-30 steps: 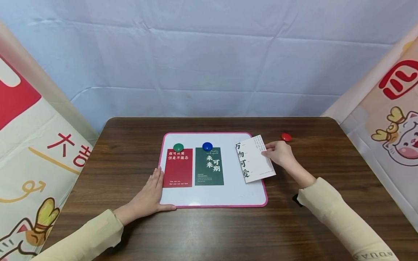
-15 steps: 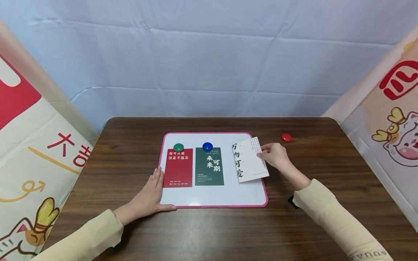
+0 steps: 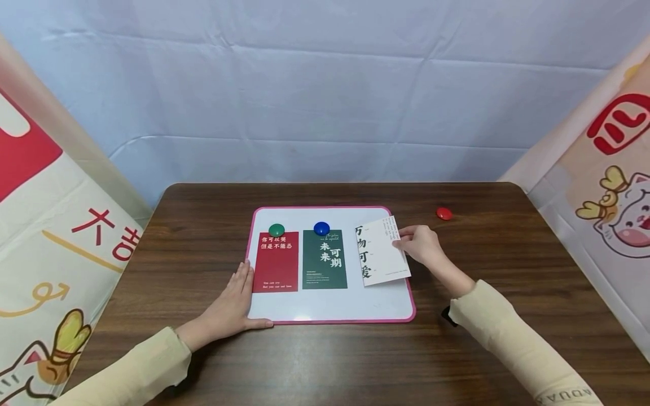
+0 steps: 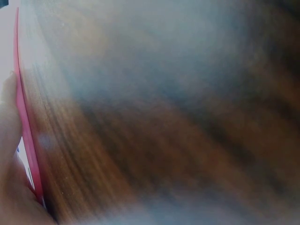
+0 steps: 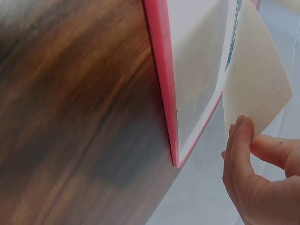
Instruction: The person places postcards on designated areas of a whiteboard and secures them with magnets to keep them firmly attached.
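Note:
My right hand (image 3: 422, 246) pinches a white card (image 3: 382, 256) with black Chinese characters by its right edge. The card is tilted over the right part of a pink-edged whiteboard (image 3: 325, 307); in the right wrist view thumb and fingers grip the card's (image 5: 260, 70) edge, above the board's corner. My left hand (image 3: 235, 301) rests with straight fingers along the board's left edge, its thumb at the lower left corner. On the board lie a red card (image 3: 276, 268) under a green round magnet (image 3: 276, 230) and a dark green card (image 3: 320, 276) under a blue round magnet (image 3: 321, 228).
A red round magnet (image 3: 444, 213) lies on the brown wooden table (image 3: 345, 366), right of the board and beyond my right hand. A pale cloth (image 3: 325, 101) hangs behind the table, and printed cloths (image 3: 614, 225) hang at both sides.
My right hand has moved left with the white card, bringing it further over the whiteboard. My left hand has stayed at the board's left edge.

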The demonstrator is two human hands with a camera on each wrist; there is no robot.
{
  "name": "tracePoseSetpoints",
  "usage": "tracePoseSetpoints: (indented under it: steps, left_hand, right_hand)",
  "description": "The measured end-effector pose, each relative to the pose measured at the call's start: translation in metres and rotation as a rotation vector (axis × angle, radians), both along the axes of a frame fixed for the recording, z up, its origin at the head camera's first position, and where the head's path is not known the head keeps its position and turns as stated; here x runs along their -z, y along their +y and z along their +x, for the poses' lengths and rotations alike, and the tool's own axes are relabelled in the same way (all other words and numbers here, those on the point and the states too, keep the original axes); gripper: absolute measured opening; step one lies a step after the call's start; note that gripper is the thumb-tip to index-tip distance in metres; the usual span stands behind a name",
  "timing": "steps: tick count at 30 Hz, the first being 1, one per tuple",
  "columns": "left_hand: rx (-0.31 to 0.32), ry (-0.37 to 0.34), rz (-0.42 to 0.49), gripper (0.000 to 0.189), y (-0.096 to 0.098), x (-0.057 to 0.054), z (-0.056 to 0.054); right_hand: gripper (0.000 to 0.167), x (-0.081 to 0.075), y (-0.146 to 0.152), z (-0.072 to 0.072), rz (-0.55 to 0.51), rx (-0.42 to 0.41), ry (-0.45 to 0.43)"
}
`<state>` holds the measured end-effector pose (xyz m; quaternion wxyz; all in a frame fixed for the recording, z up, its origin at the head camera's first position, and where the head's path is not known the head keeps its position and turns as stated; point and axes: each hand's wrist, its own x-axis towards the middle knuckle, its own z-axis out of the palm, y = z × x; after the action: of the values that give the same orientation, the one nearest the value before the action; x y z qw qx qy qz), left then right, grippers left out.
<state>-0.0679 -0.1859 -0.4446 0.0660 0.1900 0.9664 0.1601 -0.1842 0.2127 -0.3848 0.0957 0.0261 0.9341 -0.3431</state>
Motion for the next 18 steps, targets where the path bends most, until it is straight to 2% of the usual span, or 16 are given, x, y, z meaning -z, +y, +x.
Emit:
tracePoseSetpoints:
  steps: [10, 18]
  left_hand:
    - [0.004, 0.012, 0.013, 0.119, -0.001, 0.000, 0.001]
    - [-0.002, -0.009, 0.012, 0.120, 0.000, -0.001, 0.001]
  right_hand:
    - [0.036, 0.007, -0.005, 0.001, -0.035, 0.009, -0.024]
    - [0.040, 0.011, -0.009, 0.002, -0.028, 0.017, -0.019]
